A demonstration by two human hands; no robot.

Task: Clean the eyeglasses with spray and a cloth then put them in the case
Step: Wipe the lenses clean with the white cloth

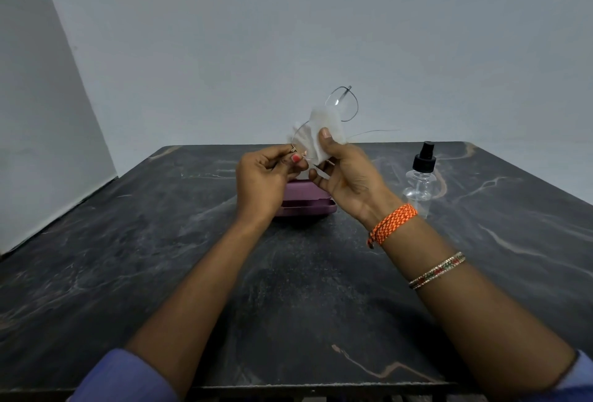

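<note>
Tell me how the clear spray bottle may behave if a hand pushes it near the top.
The spray bottle looks nearly empty, so it is probably light. It stands tall and narrow on the table, so a high push may tip it, and then it may roll.

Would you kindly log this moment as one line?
step: wiping | left hand: glasses | right hand: cloth | case, spray: on table

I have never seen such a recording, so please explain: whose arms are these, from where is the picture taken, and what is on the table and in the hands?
A camera worn on the person's head looks down at their own arms. The left hand pinches the thin-framed eyeglasses; the right hand presses a white cloth on one lens. On the dark marble table lie a purple case, partly hidden behind the hands, and a clear spray bottle standing upright.
</note>
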